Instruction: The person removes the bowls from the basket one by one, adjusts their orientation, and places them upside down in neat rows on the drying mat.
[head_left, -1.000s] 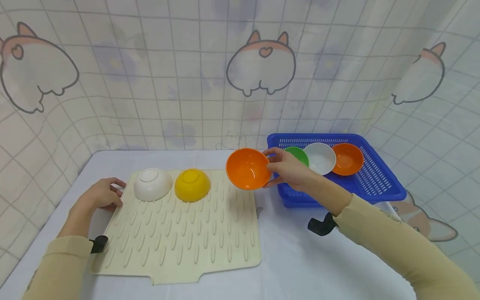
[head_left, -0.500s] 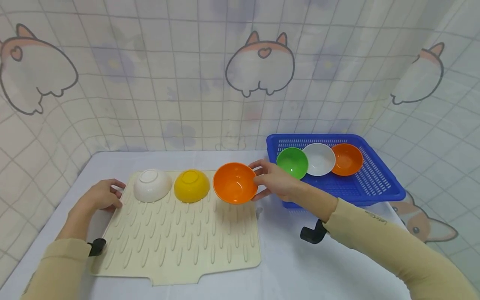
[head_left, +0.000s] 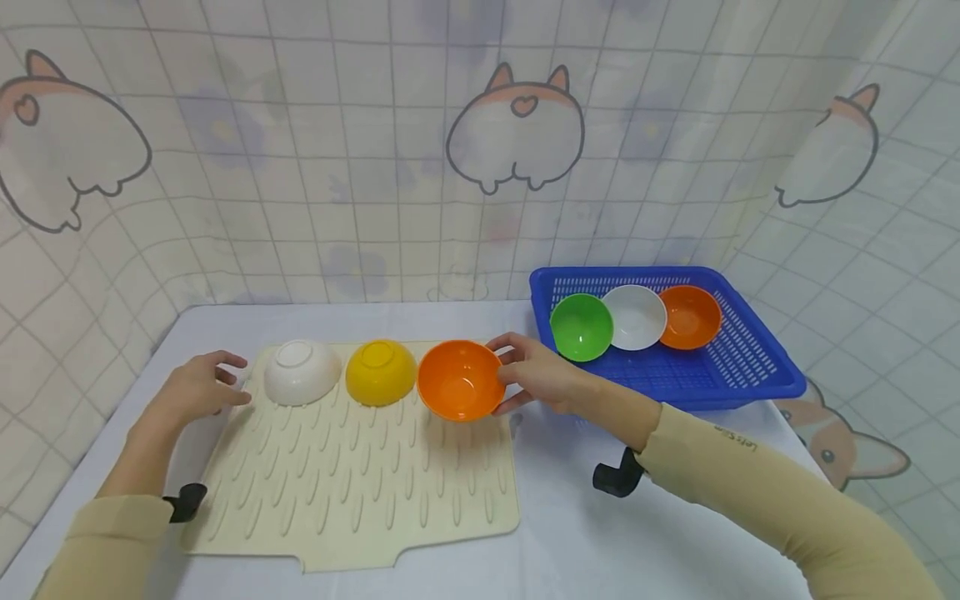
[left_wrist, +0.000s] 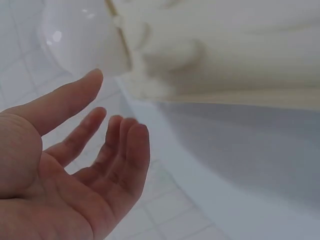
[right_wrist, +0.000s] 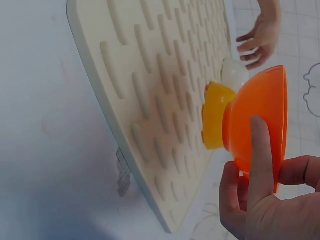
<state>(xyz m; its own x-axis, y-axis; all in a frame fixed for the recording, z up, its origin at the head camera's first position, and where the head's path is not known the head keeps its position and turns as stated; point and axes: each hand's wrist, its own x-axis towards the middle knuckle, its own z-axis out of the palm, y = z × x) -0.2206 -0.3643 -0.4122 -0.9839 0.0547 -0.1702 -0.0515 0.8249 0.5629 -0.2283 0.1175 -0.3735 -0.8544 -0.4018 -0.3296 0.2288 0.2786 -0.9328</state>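
Observation:
My right hand (head_left: 543, 375) pinches the right rim of an orange bowl (head_left: 461, 381), thumb on one side and fingers on the other. In the right wrist view the orange bowl (right_wrist: 252, 117) hangs above the ribbed cream drying mat (right_wrist: 150, 75), apart from it. My left hand (head_left: 197, 387) hovers by the mat's left edge, fingers loosely bent; the left wrist view shows nothing in the hand (left_wrist: 85, 170). Upside down along the back of the drying mat (head_left: 352, 492) sit a white bowl (head_left: 302, 375) and a yellow bowl (head_left: 381, 375).
At the back right stands a blue plastic basket (head_left: 757, 367). In it lean a green bowl (head_left: 582, 327), a white bowl (head_left: 636, 318) and another orange bowl (head_left: 690, 317). A patterned curtain (head_left: 360, 167) closes off the back of the white-covered table (head_left: 615, 542).
My right hand has carried the orange bowl left and down, from beside the basket to over the mat's back right. My left hand has come slightly away from the mat's edge.

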